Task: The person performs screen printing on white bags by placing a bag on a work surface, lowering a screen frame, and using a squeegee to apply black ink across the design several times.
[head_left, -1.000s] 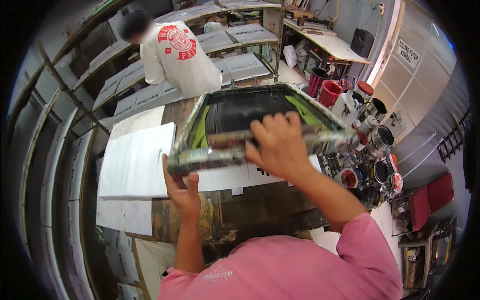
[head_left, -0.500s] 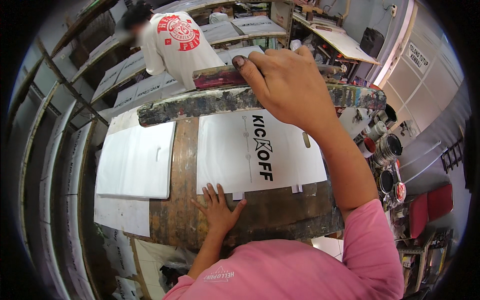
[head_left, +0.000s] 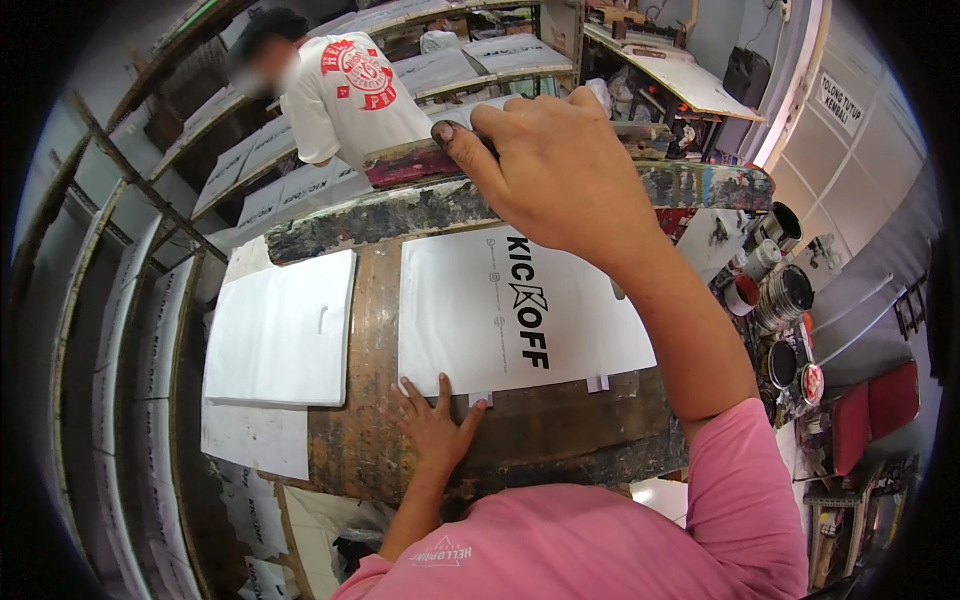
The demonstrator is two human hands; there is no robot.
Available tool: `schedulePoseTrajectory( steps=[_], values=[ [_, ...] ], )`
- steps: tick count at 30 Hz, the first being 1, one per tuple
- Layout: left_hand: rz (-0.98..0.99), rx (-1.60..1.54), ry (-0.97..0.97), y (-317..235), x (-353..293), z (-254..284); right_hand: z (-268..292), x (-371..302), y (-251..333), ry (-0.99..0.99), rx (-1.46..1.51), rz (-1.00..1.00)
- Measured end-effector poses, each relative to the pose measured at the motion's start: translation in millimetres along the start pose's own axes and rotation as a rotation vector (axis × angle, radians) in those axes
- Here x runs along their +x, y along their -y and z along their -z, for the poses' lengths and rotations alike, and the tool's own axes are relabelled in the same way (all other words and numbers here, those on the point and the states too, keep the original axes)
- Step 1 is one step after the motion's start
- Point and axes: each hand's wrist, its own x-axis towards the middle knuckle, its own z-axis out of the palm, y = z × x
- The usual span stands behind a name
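My right hand [head_left: 560, 185] is closed at the top of a paint-stained squeegee [head_left: 412, 162], its thumb dark with ink. Just in front of the squeegee runs the ink-crusted near bar of a printing screen frame [head_left: 380, 222], raised above the table; part of the bar is behind my hand. Below it a white flat bag [head_left: 450, 320] with bold black print lies on the wooden table [head_left: 375, 330]. My left hand [head_left: 435, 425] rests open, fingers spread, with fingertips at the bag's near left edge. Small pale tabs [head_left: 480, 399] sit along that edge.
A stack of white bags [head_left: 280, 330] lies at the table's left. Drying racks [head_left: 150, 400] with printed bags line the left and back. Another person [head_left: 350, 90] in a white shirt stands beyond the frame. Ink cans [head_left: 785, 292] and a red chair [head_left: 880, 410] are at right.
My right hand and the squeegee have shifted slightly left and nearer. My left hand stays at the bag's edge. The other person's arm has moved, and the whole view has tilted a little.
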Motion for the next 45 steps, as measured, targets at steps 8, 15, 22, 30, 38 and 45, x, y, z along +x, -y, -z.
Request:
schedulePoseTrajectory(
  steps=[8, 15, 22, 30, 38, 45],
  values=[
    [-0.061, -0.178, 0.015, 6.5, 1.4, -11.0, 1.9, -3.5, 4.1, 0.088, 0.016, -0.062],
    [-0.158, -0.274, -0.127, -8.8, 2.9, -1.7, 2.1, -7.8, 5.6, 0.08, 0.008, -0.034],
    [-0.358, -0.529, -0.458, -31.7, 45.9, 73.6, 3.8, 0.8, 4.1, 0.138, 0.028, -0.101],
    [-0.199, -0.747, -0.503, 6.3, 60.3, 115.8, 3.4, 3.5, 2.3, 0.132, -0.02, -0.088],
    [0.096, -0.692, -0.544, 111.3, 67.3, 84.5, 1.8, 18.1, -1.1, 0.169, -0.022, -0.124],
    [0.316, -0.657, -0.518, 214.5, 98.1, 42.6, 2.9, 10.9, 1.2, 0.158, -0.025, -0.098]
  ],
)
